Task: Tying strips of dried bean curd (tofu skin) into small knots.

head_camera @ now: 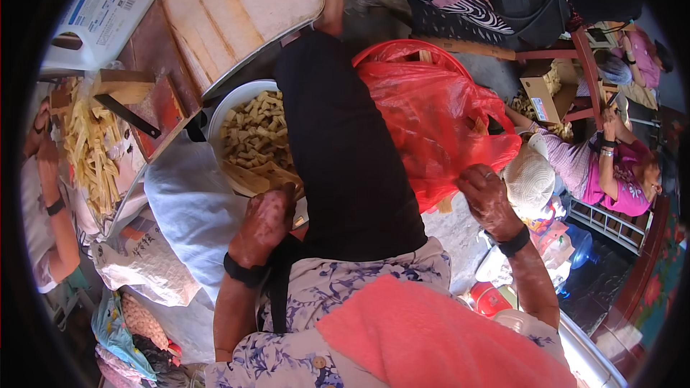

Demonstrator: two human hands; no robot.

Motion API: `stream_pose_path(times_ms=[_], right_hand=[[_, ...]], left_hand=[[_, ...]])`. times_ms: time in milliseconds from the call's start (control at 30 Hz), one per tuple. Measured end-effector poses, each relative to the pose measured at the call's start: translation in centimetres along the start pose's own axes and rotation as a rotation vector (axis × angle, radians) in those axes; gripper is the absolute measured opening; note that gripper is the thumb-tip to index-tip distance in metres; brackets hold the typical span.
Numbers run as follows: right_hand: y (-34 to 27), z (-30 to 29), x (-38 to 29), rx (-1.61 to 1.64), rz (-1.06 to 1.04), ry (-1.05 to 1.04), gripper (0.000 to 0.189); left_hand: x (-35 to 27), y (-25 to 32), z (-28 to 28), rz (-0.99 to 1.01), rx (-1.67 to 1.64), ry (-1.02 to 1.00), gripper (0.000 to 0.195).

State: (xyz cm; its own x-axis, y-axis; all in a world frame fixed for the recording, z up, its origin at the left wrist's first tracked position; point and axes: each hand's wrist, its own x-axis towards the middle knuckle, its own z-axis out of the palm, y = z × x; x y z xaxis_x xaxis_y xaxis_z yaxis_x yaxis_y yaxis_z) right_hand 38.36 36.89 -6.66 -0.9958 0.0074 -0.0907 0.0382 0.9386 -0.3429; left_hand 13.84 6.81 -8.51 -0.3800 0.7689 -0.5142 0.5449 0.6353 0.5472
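My left hand point(268, 221) is curled beside my lap, close to a white basin point(217, 118) of short, pale-brown cut pieces and a few longer flat strips; whether it holds anything cannot be told. On the other side, my right hand point(485, 194) is at the lower edge of a red plastic bag point(431, 124), its fingers bent near the film; its grip is unclear. The bag lies over a red basin point(401, 46), with bits of pale material showing at its edges. A black cloth point(350, 151) covers my leg between the two basins. A pink towel point(431, 334) lies across my front.
A wooden board with a knife-like black blade point(128, 116) and yellowish strips point(94, 161) stands at left, beside a co-worker's arms point(54, 188). A worn white tabletop point(242, 5) and a plastic jug point(102, 11) are ahead. Several people, a cardboard box point(539, 97) and bags are at right.
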Motion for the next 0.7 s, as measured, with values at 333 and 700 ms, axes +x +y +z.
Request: stream_pose_path(times_ms=[333, 700], right_hand=[[-1.7, 0.6, -1.8, 0.089, 0.024, -0.017, 0.031], [0.2, -1.0, 2.2, 0.189, 0.263, 0.223, 0.019]], left_hand=[[0.5, -1.0, 0.6, -0.012, -0.037, 0.027, 0.028], [0.4, -1.8, 0.8, 0.064, -0.075, 0.091, 0.015]])
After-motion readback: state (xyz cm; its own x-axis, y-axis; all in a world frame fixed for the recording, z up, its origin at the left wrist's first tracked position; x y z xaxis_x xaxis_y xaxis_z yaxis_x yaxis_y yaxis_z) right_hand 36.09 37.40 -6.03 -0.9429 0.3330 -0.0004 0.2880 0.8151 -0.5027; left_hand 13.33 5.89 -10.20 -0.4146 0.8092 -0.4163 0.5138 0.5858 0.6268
